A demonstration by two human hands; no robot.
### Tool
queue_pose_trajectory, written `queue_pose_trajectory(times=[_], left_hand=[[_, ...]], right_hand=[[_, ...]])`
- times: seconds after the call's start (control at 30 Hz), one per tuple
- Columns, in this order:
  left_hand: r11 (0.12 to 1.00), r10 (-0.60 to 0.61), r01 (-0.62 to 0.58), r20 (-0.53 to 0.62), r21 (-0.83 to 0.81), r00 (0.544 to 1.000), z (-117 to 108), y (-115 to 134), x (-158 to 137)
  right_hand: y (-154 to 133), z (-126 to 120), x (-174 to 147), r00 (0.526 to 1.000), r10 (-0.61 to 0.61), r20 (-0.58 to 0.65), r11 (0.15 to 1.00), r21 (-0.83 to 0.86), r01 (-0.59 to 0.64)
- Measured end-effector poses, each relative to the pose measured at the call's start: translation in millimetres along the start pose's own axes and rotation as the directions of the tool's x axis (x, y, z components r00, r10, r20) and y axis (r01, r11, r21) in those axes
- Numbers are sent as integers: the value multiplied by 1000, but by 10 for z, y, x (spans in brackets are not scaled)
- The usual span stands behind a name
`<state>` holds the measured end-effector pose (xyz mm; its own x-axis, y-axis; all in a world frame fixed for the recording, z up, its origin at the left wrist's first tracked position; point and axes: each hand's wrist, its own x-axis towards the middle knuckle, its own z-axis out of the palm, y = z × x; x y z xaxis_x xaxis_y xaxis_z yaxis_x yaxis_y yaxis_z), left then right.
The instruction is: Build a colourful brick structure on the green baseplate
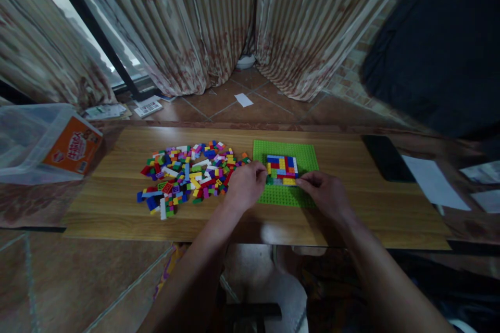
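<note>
A green studded baseplate (pixel 287 199) lies on the wooden table, bearing a flat rectangular patch of toy bricks (pixel 282 165) in blue, red, yellow and white. My left hand (pixel 247 183) is at the patch's left edge, thumb and forefinger closed together; whatever they pinch is hidden. Along the front of the patch runs a row with a yellow brick (pixel 289 182) at its right end. The fingertips of my right hand (pixel 324 191) meet at that end, touching or nearly touching the yellow brick. I cannot make out anything between them.
Left of the baseplate spreads a pile of loose toy bricks (pixel 187 174) in many colours. A clear plastic bin (pixel 31 140) with an orange label stands at the far left. A dark flat tablet-like object (pixel 387 158) and a white paper sheet (pixel 435 182) lie to the right.
</note>
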<state>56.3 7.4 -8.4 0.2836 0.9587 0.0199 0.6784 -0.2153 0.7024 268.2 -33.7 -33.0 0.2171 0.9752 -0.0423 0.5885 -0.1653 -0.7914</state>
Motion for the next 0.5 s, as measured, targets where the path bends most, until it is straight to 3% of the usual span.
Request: queue_pose_trajectory(times=[0.23, 0.37, 0.5], left_hand=[[999, 3, -4, 25, 47, 1000, 30, 15, -29], [997, -10, 7, 42, 76, 999, 50, 26, -38], [996, -48, 43, 67, 75, 997, 81, 43, -34]], right_hand=[[1, -25, 57, 999, -5, 46, 999, 48, 3], [41, -74, 82, 994, 50, 92, 989, 133, -62], [50, -68, 97, 994, 105, 23, 981, 160, -107]])
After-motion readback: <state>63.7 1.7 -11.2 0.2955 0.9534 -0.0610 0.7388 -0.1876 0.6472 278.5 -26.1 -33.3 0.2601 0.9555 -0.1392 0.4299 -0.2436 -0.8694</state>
